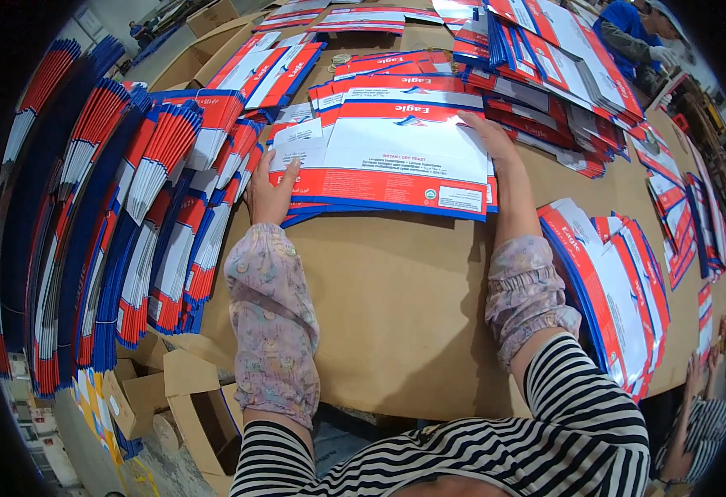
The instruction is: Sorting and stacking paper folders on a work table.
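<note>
On the brown table (379, 331), straight in front of the person, a flat red, white and blue bag (429, 137) lies uppermost on a small pile, its long lower edge toward the body. The left hand (270, 192) touches its left side near a white slip (301, 147); the right hand (496, 142) lies along the right side, fingertips over the upper corner. Placed opposite each other, they seem to keep the pile square. Whether either hand closes underneath is hidden, so the grip cannot be told. Bundles (160, 157) at left and a fanned stack (616, 290) at right flank it, probably for easy reach.
</note>
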The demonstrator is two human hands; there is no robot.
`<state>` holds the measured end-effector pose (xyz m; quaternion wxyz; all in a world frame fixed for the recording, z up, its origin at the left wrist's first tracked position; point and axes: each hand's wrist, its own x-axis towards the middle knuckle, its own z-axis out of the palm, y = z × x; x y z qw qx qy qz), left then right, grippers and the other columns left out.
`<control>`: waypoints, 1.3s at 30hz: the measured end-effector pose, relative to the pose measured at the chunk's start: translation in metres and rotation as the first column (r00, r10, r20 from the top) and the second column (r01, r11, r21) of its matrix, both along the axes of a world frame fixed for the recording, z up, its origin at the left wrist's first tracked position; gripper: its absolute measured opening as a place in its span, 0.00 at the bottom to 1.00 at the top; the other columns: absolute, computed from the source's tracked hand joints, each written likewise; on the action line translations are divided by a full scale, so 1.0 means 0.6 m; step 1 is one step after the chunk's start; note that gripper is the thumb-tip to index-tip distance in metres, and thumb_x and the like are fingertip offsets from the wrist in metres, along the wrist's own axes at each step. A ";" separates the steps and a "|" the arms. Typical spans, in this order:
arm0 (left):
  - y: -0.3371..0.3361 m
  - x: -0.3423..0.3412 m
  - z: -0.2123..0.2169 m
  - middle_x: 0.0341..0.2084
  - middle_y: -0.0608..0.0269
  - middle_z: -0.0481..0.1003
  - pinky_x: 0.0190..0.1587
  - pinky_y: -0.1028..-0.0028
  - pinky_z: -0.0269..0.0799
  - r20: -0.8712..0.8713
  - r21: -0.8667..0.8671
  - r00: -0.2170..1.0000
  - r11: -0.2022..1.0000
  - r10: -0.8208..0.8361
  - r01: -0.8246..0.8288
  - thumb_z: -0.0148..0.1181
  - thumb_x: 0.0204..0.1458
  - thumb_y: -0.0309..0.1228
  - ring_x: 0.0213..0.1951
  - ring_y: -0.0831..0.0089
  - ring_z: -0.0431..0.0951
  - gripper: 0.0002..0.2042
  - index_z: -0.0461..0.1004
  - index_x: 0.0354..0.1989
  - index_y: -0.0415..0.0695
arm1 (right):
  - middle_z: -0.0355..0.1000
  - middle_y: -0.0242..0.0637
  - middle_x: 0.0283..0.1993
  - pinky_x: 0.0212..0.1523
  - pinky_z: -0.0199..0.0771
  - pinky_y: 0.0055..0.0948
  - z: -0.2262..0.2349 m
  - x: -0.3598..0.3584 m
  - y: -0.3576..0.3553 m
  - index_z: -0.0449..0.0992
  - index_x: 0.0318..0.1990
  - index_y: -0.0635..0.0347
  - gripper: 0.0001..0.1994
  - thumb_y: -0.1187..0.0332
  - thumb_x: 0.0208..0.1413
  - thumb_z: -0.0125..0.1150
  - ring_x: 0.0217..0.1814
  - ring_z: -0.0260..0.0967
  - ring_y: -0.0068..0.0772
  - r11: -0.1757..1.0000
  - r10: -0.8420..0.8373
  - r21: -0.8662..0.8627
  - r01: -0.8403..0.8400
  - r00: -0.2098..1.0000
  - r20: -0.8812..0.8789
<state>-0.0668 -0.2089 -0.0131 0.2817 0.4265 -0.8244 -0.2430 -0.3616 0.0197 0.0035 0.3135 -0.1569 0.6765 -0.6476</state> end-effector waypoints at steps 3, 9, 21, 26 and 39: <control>-0.001 0.003 0.005 0.54 0.46 0.67 0.58 0.64 0.58 -0.019 0.046 1.000 0.999 0.001 0.000 0.57 0.49 0.51 0.56 0.57 0.66 0.31 0.65 0.58 0.44 | 0.75 0.42 0.36 0.26 0.74 0.21 0.003 0.008 0.001 0.72 0.45 0.67 0.25 0.54 0.47 0.65 0.28 0.74 0.26 0.988 0.087 -0.132 -0.076 0.993 0.083; 0.002 0.001 0.007 0.54 0.48 0.67 0.58 0.65 0.59 -0.028 0.072 1.000 0.997 -0.008 0.010 0.56 0.50 0.51 0.56 0.57 0.67 0.30 0.64 0.58 0.45 | 0.75 0.43 0.38 0.31 0.77 0.25 -0.005 0.004 0.003 0.71 0.46 0.69 0.21 0.63 0.48 0.65 0.32 0.75 0.29 0.953 0.183 -0.267 -0.145 0.975 0.124; 0.053 0.086 -0.008 0.52 0.49 0.68 0.59 0.61 0.54 -0.083 -0.060 0.996 0.998 0.011 -0.016 0.55 0.52 0.48 0.55 0.55 0.65 0.27 0.66 0.55 0.42 | 0.74 0.44 0.40 0.34 0.75 0.28 0.021 0.087 0.063 0.69 0.47 0.68 0.20 0.67 0.47 0.63 0.34 0.74 0.30 0.964 0.165 -0.219 -0.151 0.985 0.044; 0.110 0.158 -0.002 0.52 0.47 0.68 0.57 0.61 0.57 -0.153 -0.059 0.988 0.998 0.008 -0.017 0.53 0.54 0.45 0.55 0.53 0.65 0.25 0.65 0.56 0.42 | 0.74 0.44 0.41 0.34 0.75 0.28 0.050 0.170 0.117 0.68 0.48 0.67 0.22 0.66 0.47 0.64 0.36 0.74 0.31 0.966 0.168 -0.204 -0.160 0.986 0.022; 0.195 0.229 0.019 0.56 0.47 0.65 0.57 0.69 0.60 -0.440 0.175 0.896 0.984 0.057 0.023 0.55 0.55 0.38 0.56 0.62 0.67 0.29 0.56 0.61 0.35 | 0.73 0.40 0.46 0.47 0.72 0.29 0.054 0.257 0.240 0.68 0.50 0.63 0.23 0.72 0.46 0.66 0.46 0.71 0.31 0.921 0.155 -0.366 -0.132 0.987 0.035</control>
